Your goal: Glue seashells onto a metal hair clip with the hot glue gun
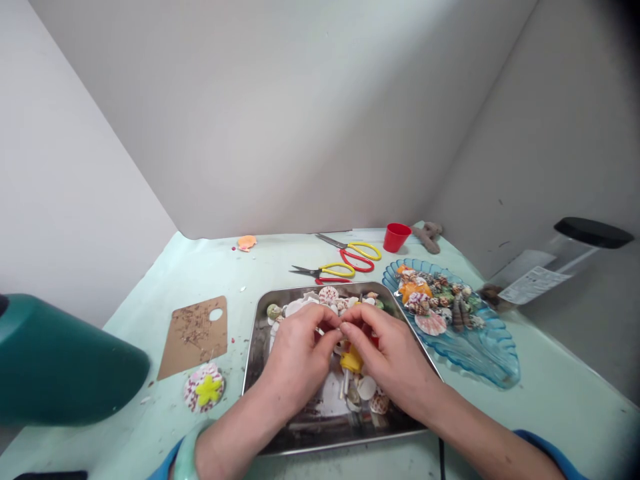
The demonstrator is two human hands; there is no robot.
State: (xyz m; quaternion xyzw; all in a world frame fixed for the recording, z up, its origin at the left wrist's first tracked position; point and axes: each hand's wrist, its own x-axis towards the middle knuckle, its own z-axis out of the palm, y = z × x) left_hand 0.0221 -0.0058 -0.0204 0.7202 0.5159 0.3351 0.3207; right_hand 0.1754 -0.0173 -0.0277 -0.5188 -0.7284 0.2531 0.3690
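Above a metal tray my left hand and my right hand meet, thumbs and fingertips pinched together. Whatever is between the fingertips is too small and covered to name. Seashells of several kinds lie in the tray, mostly behind and beneath the hands. Under my right hand is a yellow object with red beside it, partly covered by the fingers. White and brown shells lie just below it. A pale green bangle circles my left wrist.
Two pairs of scissors and a red cup stand behind the tray. To the right is a blue leaf-shaped dish of shells. Leftward are a brown board, a decorated shell and a large green cylinder.
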